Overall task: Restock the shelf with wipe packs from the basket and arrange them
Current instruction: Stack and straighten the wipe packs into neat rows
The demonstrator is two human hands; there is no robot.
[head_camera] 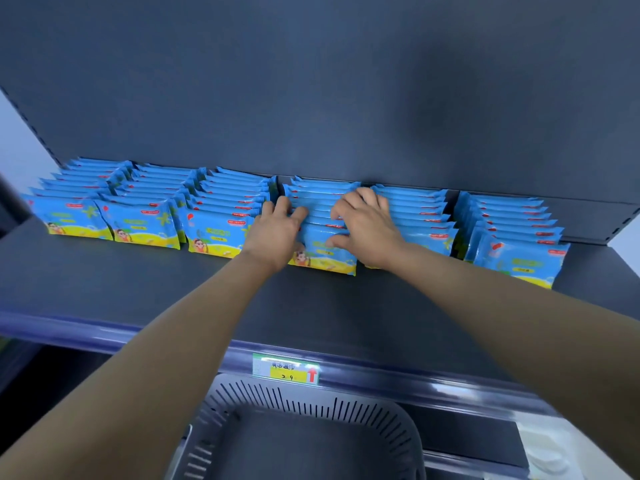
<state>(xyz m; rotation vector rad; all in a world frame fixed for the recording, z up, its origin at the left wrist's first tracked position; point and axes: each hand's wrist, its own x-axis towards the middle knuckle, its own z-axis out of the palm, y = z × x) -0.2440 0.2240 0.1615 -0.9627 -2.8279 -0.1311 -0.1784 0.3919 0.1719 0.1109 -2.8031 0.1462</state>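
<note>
The left hand (pixel 277 233) and right hand (pixel 365 230) are both gripping blue plastic wipe packs (pixel 322 216) — row 4 on the dark grey shelf (pixel 138 282).

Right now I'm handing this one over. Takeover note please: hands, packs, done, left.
Left hand: grips the left side of the fourth row of packs, counted from the left.
Right hand: fingers curled over the same row's top right, thumb on its front pack.
Packs: six rows stand upright at the back of the shelf.
Basket: below the shelf edge; no packs show in the part in view.
Done: restocking looks finished.
Left: probably square up the held row, then check that the other rows line up.
</note>
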